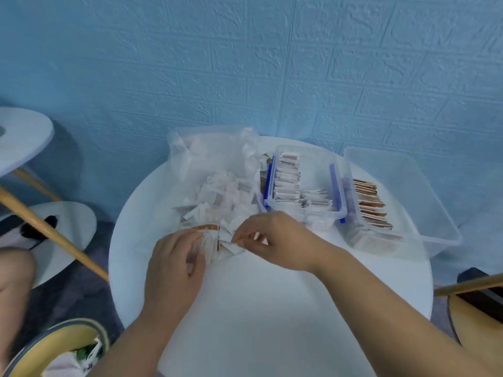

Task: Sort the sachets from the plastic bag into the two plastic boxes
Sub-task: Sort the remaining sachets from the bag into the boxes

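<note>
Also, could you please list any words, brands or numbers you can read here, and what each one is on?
No text is legible.
Brown-edged sachet in the left hand: print too blurred to read.
White sachets in the blue-clipped box: markings too small to read.

Table [258, 308] is carrying one plastic bag [209, 159], two boxes (blue-clipped box [318, 159], plain box [424, 197]); two hands showing (left hand [174, 268], right hand [277, 240]); sachets [226, 194] too many to count.

Left hand [175, 263] grips brown-edged sachet [209, 238]; right hand [275, 240] pinches white sachet [234, 244] beside plastic bag [212, 170] on round white table [272, 308].
</note>
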